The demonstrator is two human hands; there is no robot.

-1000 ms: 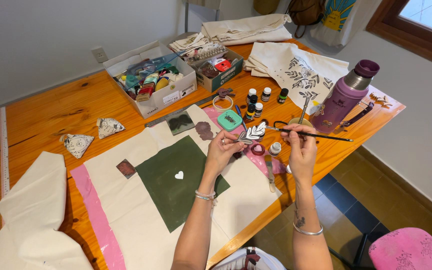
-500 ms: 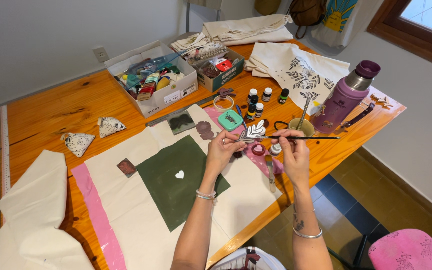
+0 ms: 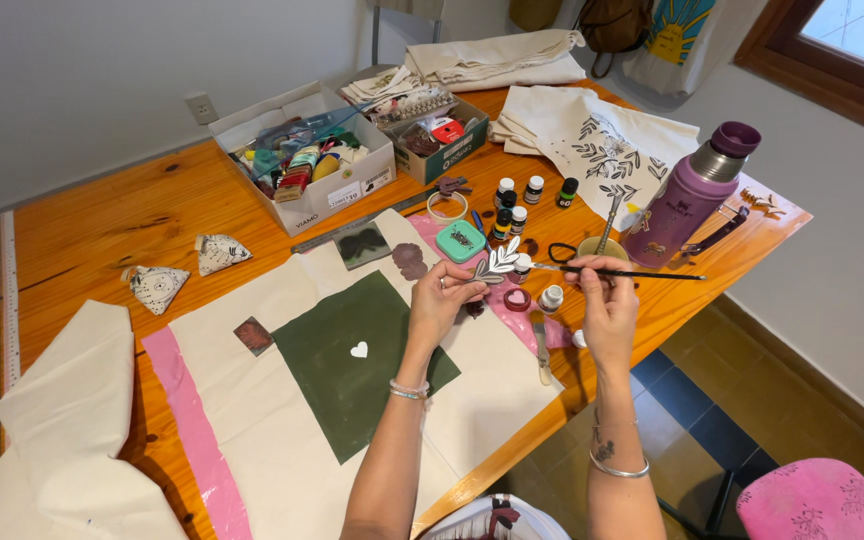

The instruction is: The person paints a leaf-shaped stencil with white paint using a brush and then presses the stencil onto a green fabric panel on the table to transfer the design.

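Note:
My left hand pinches a small white leaf-shaped stamp and holds it up over the cream cloth. In my right hand lies a thin dark paintbrush, level, its tip pointing left at the leaf stamp. Below my hands the cloth carries a dark green painted square with a small white heart in it. Small open paint pots stand just beside my right hand.
Several paint bottles, a teal tin, a purple flask, a cup with a tool, two boxes of supplies, printed cloth bags, two small fabric pouches and folded cloth lie on the wooden table.
My right hand with the brush has shifted a little left toward the leaf stamp, and the brush now lies more level. My left hand has stayed in place.

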